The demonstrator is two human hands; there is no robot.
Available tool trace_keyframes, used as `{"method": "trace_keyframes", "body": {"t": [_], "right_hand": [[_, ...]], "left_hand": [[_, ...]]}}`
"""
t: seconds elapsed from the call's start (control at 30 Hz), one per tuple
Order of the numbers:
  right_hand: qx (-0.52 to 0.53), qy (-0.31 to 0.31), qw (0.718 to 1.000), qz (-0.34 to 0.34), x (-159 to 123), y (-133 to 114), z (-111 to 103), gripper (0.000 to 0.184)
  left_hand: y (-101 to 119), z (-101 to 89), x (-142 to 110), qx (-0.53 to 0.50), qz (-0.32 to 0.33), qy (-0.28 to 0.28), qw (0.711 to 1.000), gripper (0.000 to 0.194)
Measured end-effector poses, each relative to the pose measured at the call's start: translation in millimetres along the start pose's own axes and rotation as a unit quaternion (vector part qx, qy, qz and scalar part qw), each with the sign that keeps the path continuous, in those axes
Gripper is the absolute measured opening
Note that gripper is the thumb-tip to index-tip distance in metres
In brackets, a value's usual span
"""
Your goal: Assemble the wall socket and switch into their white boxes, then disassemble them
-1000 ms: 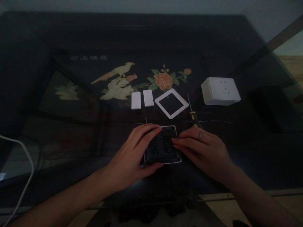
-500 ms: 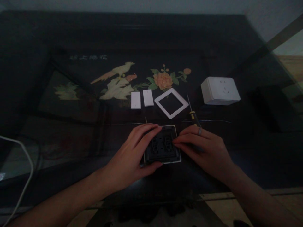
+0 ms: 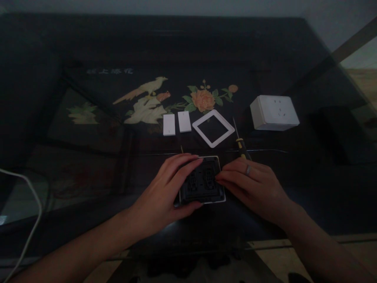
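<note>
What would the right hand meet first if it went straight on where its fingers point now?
Most likely the black square unit, which the left hand grips. The right hand has its fingers at the unit's right edge, pointing across it; whether they touch it is unclear.

the table (image 3: 206,43) is black and shiny, and its decoration has several colours. the bird (image 3: 153,85) is pale cream, with a tail that turns to orange-brown. the big flower (image 3: 203,101) is of a soft pinkish orange, and the leaves (image 3: 190,107) around it are green. the written characters (image 3: 109,71) are pale grey. the switch unit (image 3: 202,188) is black inside a thin white edge. the two small plates (image 3: 169,125) (image 3: 184,122), the square frame (image 3: 200,135) and the cable (image 3: 35,196) are white. the box (image 3: 278,112) is also white, with small dark slots on top. the screwdriver (image 3: 241,147) has a black and yellow handle. the ring (image 3: 247,169) is silver.
</note>
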State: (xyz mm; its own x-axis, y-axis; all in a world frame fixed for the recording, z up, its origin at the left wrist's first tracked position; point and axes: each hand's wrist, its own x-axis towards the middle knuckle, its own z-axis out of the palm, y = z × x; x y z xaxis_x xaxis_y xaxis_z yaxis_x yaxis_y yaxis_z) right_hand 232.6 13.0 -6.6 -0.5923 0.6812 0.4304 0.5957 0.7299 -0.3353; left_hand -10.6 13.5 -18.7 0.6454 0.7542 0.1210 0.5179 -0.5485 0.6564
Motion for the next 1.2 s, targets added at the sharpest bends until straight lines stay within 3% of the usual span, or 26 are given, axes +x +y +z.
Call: {"method": "trace_keyframes", "body": {"t": [1.2], "right_hand": [[-0.018,0.009,1.000,-0.004,-1.8,-2.2,1.3,0.012]], "left_hand": [[-0.3,-1.0,0.8,-0.001,0.001,-0.006,1.000,0.071]]}}
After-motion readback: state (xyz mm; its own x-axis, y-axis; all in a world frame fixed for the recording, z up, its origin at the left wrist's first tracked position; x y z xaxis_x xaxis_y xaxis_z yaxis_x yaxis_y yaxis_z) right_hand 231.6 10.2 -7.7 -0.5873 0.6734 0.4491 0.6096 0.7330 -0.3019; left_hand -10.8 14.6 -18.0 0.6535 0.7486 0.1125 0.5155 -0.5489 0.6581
